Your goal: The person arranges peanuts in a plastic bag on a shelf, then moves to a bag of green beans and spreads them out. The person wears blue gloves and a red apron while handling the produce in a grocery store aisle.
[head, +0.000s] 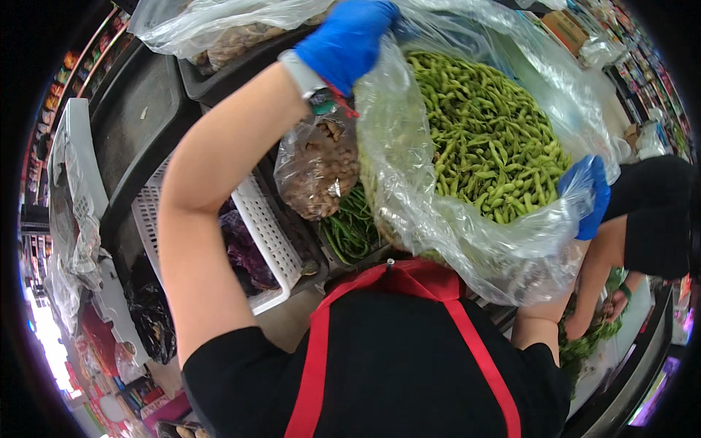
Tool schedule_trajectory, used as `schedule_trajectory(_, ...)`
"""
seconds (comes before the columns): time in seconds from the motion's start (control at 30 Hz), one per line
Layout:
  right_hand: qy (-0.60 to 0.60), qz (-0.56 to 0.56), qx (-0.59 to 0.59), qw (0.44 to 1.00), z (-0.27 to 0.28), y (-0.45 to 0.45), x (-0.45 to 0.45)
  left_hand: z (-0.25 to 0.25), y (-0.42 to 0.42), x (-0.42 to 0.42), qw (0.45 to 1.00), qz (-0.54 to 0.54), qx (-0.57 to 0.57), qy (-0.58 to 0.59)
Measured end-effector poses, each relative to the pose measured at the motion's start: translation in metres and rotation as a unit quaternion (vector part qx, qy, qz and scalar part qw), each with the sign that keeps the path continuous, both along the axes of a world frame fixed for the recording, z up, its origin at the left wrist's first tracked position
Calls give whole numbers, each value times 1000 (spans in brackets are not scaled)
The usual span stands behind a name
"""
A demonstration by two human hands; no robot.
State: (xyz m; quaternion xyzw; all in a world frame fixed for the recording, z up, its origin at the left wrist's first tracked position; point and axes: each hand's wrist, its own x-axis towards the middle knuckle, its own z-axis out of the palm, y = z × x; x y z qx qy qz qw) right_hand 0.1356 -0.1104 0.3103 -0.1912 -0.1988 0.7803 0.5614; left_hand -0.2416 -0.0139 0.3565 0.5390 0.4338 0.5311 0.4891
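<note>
A large clear plastic bag (394,148) stands wide at the mouth before me, filled with green edamame pods (493,131). My left hand (350,44), in a blue glove, grips the bag's rim at the far left side. On the near right side, my right hand (590,202), also gloved in blue, holds the rim, with plastic partly covering its fingers. Beneath my left wrist sits a smaller clear bag of brown knobbly produce (323,169), perhaps ginger or peanuts. Long green beans or peppers (350,230) lie in a dark tray between that bag and my apron.
A white perforated basket (268,241) with dark purple produce (246,252) is at my left. Black trays (137,109) border it. At right, a co-worker's hand (616,304) handles leafy greens (591,339). A cardboard box (567,30) lies at the far right.
</note>
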Motion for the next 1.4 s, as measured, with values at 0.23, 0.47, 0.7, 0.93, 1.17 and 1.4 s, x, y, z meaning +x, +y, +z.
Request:
schedule_trajectory(0.23, -318, -137, -64, 936, -76, 82, -16, -119, 110, 1, 982, 103, 98, 124)
schedule_trajectory(0.47, -375, -28, -219, 901, -230, 153, -3, -218, 139, -13, 960, 196, -24, 197)
schedule_trajectory(0.7, -580, 42, -153, 799, -252, 153, 9, -215, 134, -25, 932, 175, -156, 276)
schedule_trajectory(0.93, -897, -91, 68, 427, -214, 116, 14, -200, 84, 6, 742, 214, 274, 573)
schedule_trajectory(1.17, -827, -126, 437, 331, -210, 104, -57, -263, -3, 85, 723, -153, 184, 648)
schedule_trajectory(1.4, -871, 216, 317, 307, -253, 90, -26, -294, -52, 9, 700, -185, -103, 682)
